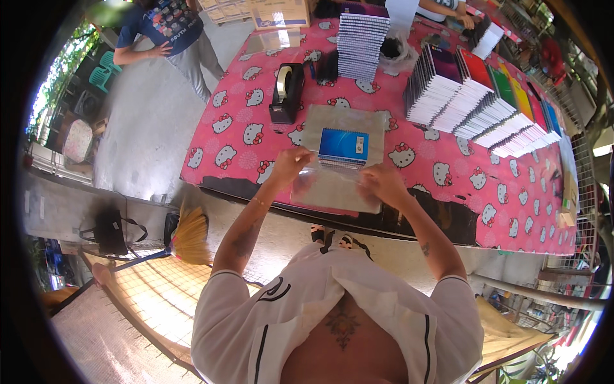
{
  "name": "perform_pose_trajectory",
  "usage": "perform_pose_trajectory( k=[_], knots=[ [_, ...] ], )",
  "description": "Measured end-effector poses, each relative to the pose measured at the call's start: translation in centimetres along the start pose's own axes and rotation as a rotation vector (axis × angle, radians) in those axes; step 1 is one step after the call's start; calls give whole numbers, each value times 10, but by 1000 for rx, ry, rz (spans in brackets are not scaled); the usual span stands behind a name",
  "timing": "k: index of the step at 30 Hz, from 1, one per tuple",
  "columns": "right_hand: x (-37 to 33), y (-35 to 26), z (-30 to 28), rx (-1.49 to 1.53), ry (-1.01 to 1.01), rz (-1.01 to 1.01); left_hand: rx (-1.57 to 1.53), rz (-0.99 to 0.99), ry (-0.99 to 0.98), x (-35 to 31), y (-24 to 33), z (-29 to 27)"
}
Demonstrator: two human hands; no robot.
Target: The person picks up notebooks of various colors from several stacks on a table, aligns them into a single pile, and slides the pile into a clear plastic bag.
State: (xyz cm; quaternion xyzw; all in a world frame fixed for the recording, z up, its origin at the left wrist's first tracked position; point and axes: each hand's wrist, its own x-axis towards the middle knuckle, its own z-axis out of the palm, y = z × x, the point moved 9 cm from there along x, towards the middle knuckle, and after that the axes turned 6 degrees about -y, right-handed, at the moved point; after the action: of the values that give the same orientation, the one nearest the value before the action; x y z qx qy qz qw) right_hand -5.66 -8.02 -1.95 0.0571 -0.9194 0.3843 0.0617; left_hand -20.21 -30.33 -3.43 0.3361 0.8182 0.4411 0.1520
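Observation:
A small stack of spiral notebooks [343, 144] with a blue cover on top lies in front of me. Under it, a clear plastic sheet [320, 118] spreads over the table, its near part reaching the table's front edge. At the left of the stack, my left hand [293, 164] is closed, its fingertips pinching the plastic beside the notebooks. My right hand [384, 184] is at the stack's near right corner, over the plastic; its fingers are smeared by motion, so their grip cannot be made out. A black tape dispenser [287, 96] with a roll of tape stands beyond my left hand.
A pink patterned cloth [441, 173] covers the table. Tall notebook stacks stand at the back [362, 48] and in a row at the right [435, 83]. A cardboard box [279, 13] is at the far edge. One person [169, 29] stands far left; another is far right.

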Motion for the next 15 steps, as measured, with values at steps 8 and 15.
perform_pose_trajectory(
  k=[8,15],
  knots=[
    [7,87,-7,656,536,439,-255,-71,-65,56,-44,-3],
    [14,111,24,905,365,527,-298,-159,-169,70,-45,9]
  ],
)
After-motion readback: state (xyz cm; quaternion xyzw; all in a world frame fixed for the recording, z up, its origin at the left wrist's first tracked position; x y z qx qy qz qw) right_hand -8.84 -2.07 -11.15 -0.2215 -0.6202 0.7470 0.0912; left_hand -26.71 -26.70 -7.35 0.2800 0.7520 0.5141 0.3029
